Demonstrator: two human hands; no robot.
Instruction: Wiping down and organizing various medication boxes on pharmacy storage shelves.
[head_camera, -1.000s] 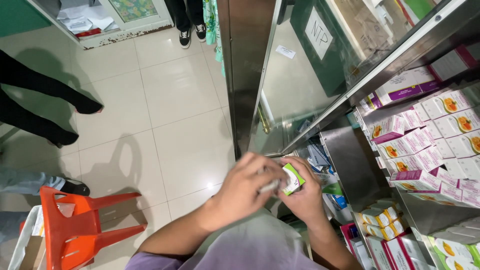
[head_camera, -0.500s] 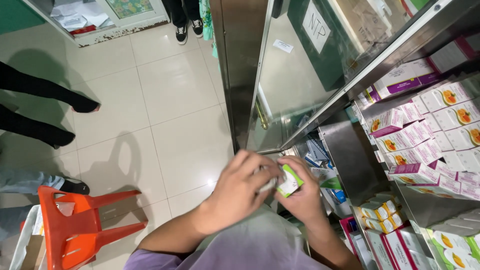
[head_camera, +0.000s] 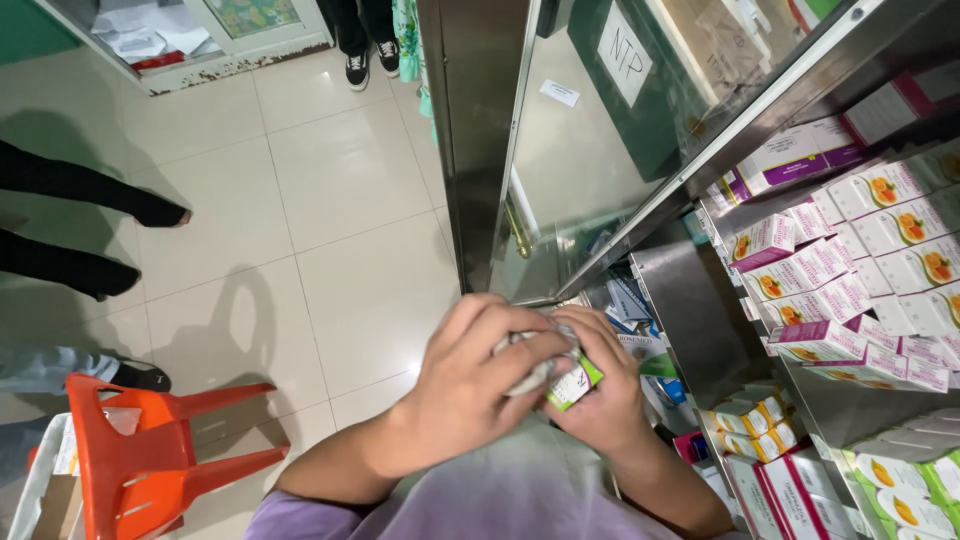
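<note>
Small green-white box (head_camera: 574, 383) sits clasped between both hands' grip.

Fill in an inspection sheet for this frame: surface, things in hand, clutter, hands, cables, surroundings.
Surface: pale tiled floor below; no worktop seen.
Things in hand: small white and green box, held between both hands with something silvery above it that is too hidden to name.
Clutter: steel shelves packed with white and pink boxes bearing orange pictures; more packs lower down.
Hands: left hand curled over the box top; right hand cupping it from the shelf side.
Cables: nothing seen.
Surroundings: orange plastic stool tipped on its side, glass cabinet door, other people's legs and shoes at the floor edges.
</note>
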